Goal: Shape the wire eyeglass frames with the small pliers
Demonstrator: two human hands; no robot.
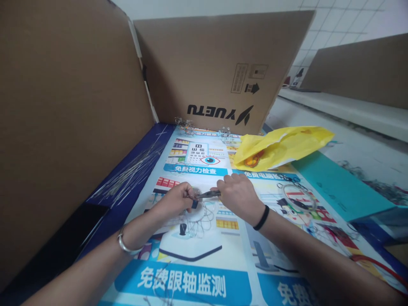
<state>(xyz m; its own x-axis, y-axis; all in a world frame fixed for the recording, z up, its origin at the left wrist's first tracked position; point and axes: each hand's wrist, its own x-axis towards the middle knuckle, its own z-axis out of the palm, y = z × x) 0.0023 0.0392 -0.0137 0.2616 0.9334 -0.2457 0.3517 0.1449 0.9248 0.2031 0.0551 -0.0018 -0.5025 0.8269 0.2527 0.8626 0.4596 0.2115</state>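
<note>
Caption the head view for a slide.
Right hand holds pliers, tips close to the left hand, over a colourful printed sheet.

One camera, worn on the person's head, looks forward and down over the table (117, 214). The forearms (299, 246) run in from the lower corners, so the left hand (180, 199) and right hand (239, 196) sit near mid-frame, within close range. Beyond, the view faces a cardboard panel (191, 68); a nearer panel (70, 93) fills the left side, while a tiled wall (344, 21) shows at upper right.
</note>
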